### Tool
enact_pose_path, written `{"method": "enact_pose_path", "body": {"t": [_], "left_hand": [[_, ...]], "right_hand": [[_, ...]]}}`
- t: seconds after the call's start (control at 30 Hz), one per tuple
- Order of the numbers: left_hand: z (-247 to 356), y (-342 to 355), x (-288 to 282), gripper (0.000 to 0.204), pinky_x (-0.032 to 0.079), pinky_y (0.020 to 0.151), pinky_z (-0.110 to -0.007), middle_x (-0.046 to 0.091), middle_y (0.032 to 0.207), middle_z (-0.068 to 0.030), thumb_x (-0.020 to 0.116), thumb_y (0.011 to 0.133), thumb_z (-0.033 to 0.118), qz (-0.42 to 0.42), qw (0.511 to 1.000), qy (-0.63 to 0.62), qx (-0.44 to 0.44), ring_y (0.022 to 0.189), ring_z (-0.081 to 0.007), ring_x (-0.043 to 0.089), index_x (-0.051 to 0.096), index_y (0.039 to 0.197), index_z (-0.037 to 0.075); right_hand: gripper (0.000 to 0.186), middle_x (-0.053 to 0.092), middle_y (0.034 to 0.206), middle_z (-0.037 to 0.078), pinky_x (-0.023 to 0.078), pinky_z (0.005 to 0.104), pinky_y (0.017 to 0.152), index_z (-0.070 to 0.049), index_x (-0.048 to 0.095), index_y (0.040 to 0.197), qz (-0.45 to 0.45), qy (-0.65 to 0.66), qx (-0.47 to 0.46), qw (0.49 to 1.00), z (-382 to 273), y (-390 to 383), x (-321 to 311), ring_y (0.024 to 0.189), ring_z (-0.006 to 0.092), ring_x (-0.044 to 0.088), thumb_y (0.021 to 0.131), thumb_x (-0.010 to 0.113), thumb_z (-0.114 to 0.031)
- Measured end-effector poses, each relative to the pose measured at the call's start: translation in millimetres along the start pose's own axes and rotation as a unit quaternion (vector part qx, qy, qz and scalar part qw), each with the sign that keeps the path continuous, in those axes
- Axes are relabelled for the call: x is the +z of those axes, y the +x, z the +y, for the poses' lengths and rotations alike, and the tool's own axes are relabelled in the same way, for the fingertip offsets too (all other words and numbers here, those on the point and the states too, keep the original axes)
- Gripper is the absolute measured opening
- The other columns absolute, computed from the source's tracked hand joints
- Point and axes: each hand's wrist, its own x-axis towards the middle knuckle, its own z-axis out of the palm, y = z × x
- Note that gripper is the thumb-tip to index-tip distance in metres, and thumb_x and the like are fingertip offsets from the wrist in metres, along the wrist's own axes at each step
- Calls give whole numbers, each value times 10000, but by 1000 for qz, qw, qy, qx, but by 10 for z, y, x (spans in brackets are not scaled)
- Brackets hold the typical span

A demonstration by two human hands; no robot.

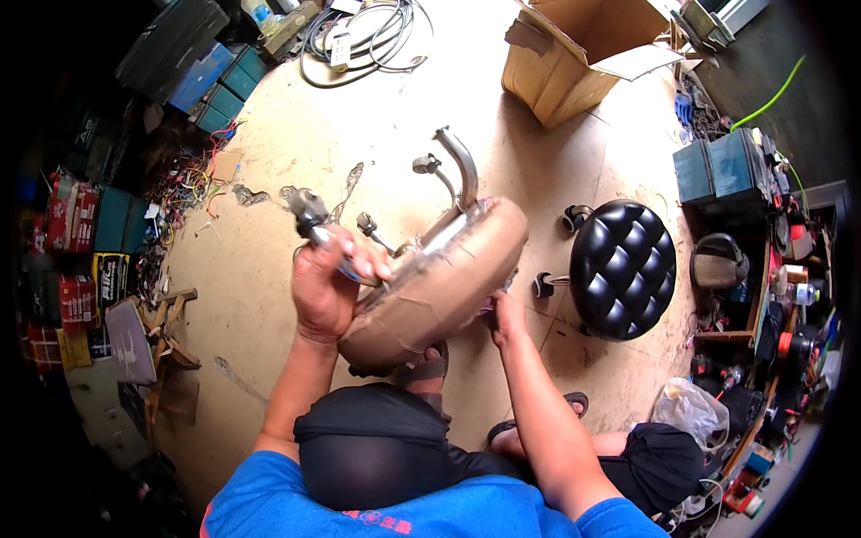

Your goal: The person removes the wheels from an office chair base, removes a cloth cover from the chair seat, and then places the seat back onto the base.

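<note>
A stool with a round brown padded seat (439,291) is tipped on its edge before my knees. Its curved metal legs (464,170) with casters point away from me. My left hand (327,282) is closed around a shiny leg by the seat's underside, just below a caster (308,208) blurred by motion. On the seat's other side, my right hand (508,318) is curled close to the padded face. A bit of pinkish purple shows by its fingers, which are partly hidden, so what it grips is unclear.
A black tufted stool (623,269) on casters stands to the right. Farther off are an open cardboard box (560,76) and a coiled cable (363,45). Boxes and loose wires (193,166) line the left; a cluttered shelf (758,314) and plastic bag (691,412) sit right.
</note>
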Motion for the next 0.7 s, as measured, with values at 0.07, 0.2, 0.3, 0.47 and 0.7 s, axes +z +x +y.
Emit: {"method": "enact_pose_path", "body": {"t": [0.07,0.2,0.3,0.47,0.7], "left_hand": [[126,95,-41,291,499,923,-482,663,806,-72,593,1136,367,-12,995,-103,6,797,-288,677,606,996,112],[513,308,-309,345,520,874,-458,660,866,-44,571,1147,429,14,972,-235,0,857,-256,631,602,988,125],[701,525,-441,343,554,942,-460,695,960,-64,586,1138,436,119,974,-195,10,970,-273,662,610,998,124],[984,794,-1317,339,565,978,-459,699,987,-61,641,1103,451,127,974,-184,39,1010,-257,671,623,973,138],[938,1028,-1176,350,553,908,-409,609,849,-36,626,1126,400,189,976,-23,110,847,-204,613,599,943,103]], "right_hand": [[138,695,893,114,531,391,613,22,707,1011,75,-70,21,994,129,69,-34,722,239,664,919,647,-62],[309,708,1060,156,529,438,657,65,717,1151,266,-32,3,963,110,338,-339,908,280,670,927,570,-89],[327,715,1060,141,539,460,605,7,720,1207,254,92,35,962,41,476,-750,853,285,690,951,537,-80],[378,733,1244,183,562,408,935,76,703,1253,202,89,23,975,-227,-2,-692,1072,302,726,974,550,-129],[466,720,1306,179,533,415,1020,61,690,1321,219,-5,-11,976,5,183,-1244,1146,282,695,981,596,-243]]}}
